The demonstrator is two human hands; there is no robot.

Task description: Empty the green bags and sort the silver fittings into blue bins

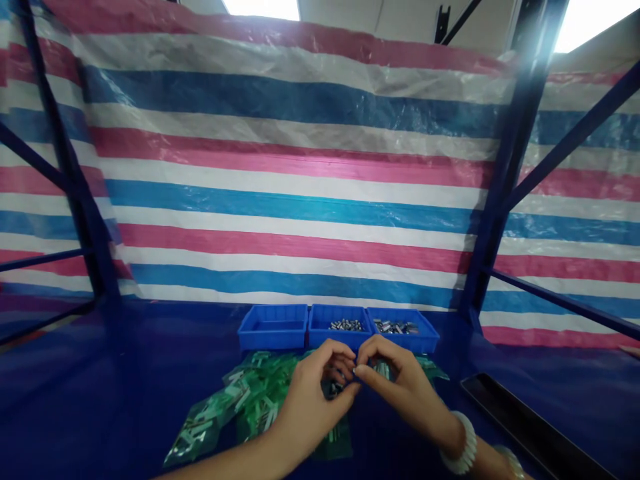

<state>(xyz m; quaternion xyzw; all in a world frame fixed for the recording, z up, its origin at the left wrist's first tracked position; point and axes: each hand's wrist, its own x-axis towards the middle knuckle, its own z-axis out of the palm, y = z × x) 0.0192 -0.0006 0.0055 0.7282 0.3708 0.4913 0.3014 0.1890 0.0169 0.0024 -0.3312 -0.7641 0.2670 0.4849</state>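
My left hand (313,393) is curled with thumb and fingers brought together, close in front of the blue bins. My right hand (397,377) meets it at the fingertips, its thumb and index finger pinched. Whatever lies between the fingertips is too small to make out. Beneath and beside the hands lie clear green-tinted bags (265,390) with small metallic pieces in them. Just beyond the hands, the middle blue bin (320,339) holds many small metal parts (347,325), and the right blue bin (427,341) holds somewhat longer metal parts (395,327).
A left blue bin (274,339) shows no parts inside. At the right lies a dark flat object (530,427) on the blue table (125,400). Blue metal posts (505,180) stand at both sides, with a striped plastic sheet (300,207) behind.
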